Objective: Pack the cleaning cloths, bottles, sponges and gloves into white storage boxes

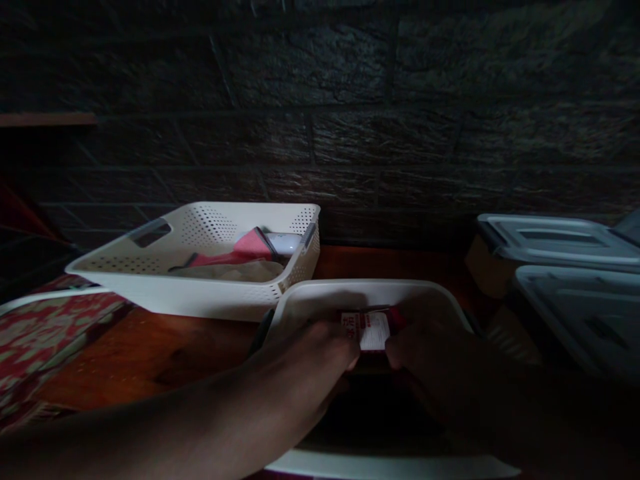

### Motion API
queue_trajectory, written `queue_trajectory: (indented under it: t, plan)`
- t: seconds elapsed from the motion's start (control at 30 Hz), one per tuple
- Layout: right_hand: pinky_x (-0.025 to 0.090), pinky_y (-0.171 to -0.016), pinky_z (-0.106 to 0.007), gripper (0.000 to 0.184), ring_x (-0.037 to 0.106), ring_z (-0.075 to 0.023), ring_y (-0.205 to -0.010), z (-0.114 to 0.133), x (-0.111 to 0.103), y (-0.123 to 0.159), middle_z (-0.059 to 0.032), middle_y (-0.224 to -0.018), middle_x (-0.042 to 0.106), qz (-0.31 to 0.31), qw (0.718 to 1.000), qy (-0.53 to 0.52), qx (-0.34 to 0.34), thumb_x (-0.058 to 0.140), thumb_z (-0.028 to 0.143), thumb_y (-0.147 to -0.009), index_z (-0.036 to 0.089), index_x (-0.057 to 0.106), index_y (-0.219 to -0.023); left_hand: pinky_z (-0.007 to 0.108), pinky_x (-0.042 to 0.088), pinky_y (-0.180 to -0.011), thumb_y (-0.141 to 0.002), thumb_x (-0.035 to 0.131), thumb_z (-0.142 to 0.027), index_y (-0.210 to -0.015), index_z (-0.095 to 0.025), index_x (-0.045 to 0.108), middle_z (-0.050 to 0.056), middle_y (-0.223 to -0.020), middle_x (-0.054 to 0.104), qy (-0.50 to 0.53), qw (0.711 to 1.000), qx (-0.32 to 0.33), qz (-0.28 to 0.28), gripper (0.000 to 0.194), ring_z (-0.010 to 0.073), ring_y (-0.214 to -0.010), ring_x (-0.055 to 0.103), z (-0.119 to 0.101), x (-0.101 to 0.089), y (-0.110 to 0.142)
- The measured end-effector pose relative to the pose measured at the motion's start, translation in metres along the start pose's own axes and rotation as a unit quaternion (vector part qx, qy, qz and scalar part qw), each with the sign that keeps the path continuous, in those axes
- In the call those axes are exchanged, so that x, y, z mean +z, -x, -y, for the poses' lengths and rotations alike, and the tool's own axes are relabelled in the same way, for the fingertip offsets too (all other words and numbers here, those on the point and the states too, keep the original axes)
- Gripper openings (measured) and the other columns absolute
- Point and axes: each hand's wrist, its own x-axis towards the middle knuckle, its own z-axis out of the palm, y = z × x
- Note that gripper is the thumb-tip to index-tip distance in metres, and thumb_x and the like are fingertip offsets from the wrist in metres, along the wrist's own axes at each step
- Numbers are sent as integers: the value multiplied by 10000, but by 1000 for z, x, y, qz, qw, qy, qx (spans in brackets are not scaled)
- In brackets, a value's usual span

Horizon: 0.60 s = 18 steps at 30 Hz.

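Note:
Both my hands reach into a white bin (370,288) in front of me. Between them is a small white packet with red print (373,331). My left hand (325,347) is closed at the packet's left side, fingers curled. At its right side my right hand (420,343) is closed as well, mostly in shadow. Some dark red material shows behind the packet near my right hand. The lower inside of the bin is too dark to make out.
A white perforated basket (190,293) with a pink cloth (240,252) and a whitish rounded object (284,243) stands at the left. Lidded boxes (565,240) sit at the right. A dark brick wall (340,140) rises behind the wooden surface (165,353); patterned red fabric (55,327) lies far left.

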Motion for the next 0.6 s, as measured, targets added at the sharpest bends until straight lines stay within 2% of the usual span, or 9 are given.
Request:
queue_trajectory:
  t: [0.13, 0.2, 0.27, 0.37, 0.5, 0.6]
  plan:
    - [297, -492, -246, 196, 595, -143, -607, -2, 0, -1, -84, -807, 698, 30, 999, -6, 21, 570, 92, -827, 151, 756, -803, 307, 439, -780, -821, 573, -61, -906, -197, 664, 38, -946, 656, 4, 1000, 12, 10, 184, 210, -907, 625, 1, -5, 4]
    - [345, -543, -263, 205, 628, -175, -689, -1, -1, -2, -100, -855, 709, 7, 1000, 6, 8, 568, 95, -838, 149, 765, -855, 309, 434, -778, -819, 579, -65, -933, -204, 664, 43, -983, 653, 1, 1000, 21, -13, 199, 217, -933, 617, 2, -4, 6]
    - [372, -597, -289, 149, 645, -215, -774, 1, -4, -2, -106, -881, 714, 5, 1000, 27, 4, 614, 122, -825, 149, 761, -837, 309, 432, -751, -813, 603, -90, -946, -211, 682, 49, -988, 659, -16, 999, 20, -26, 196, 222, -920, 621, 3, -2, 5]
    - [383, -615, -303, 111, 654, -237, -800, 7, -9, 3, -104, -882, 712, 11, 998, 55, 9, 645, 164, -825, 161, 753, -798, 304, 437, -717, -804, 646, -154, -950, -214, 712, 52, -958, 681, -46, 999, 12, -13, 171, 219, -869, 639, 1, -6, 4]
    - [432, -597, -300, 184, 680, -234, -776, 6, -18, 20, -135, -1022, 697, -46, 997, 53, 29, 589, 211, -870, 190, 760, -934, 295, 444, -709, -861, 644, -265, -952, -219, 723, 33, -899, 696, -63, 997, 13, -35, 129, 192, -810, 648, -11, -29, 12]
    - [519, -648, -345, 245, 701, -238, -765, -6, -30, 34, -115, -987, 714, -81, 995, 54, -11, 510, 237, -925, 197, 746, -978, 286, 461, -707, -951, 544, -277, -973, -218, 730, 32, -874, 698, -66, 996, 10, -66, 197, 173, -788, 651, -19, -49, 27]
